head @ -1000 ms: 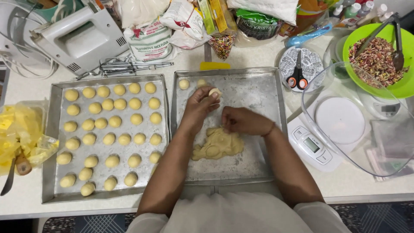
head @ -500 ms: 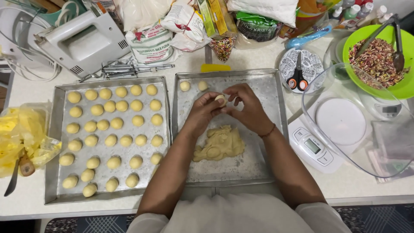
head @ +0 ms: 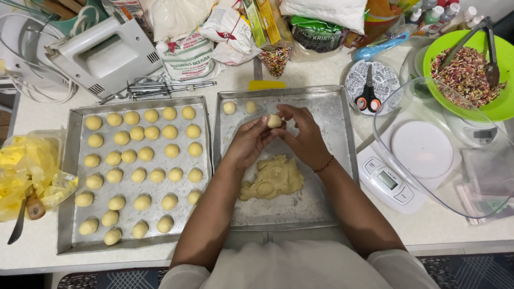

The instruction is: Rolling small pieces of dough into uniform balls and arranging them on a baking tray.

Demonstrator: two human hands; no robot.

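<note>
At centre frame, above the right baking tray (head: pixel 332 107), both hands meet around a small ball of dough (head: pixel 274 121). The left hand (head: pixel 247 143) cups the ball from the left, fingers curled against it. The right hand (head: pixel 303 135) closes over it from the right, fingertips pressing on the ball; a thin band sits at that wrist. The ball is held clear of the tray floor, between the two hands.

Below the hands, a flattened lump of dough (head: pixel 273 179) lies on the tray floor, at about its middle. Two finished dough balls (head: pixel 239 107) sit in the tray's upper left corner, near each other.

At left of frame, a second tray (head: pixel 68 214) carries rows of shaped balls, tightly spaced. A white hand mixer (head: pixel 101 53) lies on the desk (head: pixel 32 107) at upper left, its beaters just above that tray.

At right, a kitchen scale (head: pixel 396 171) stands beside the right tray, partly under a clear bowl (head: pixel 455 160). A green bowl (head: pixel 503 107) of sprinkles occupies the upper right corner, and scissors (head: pixel 368 93) rest on a small plate beside it.
</note>
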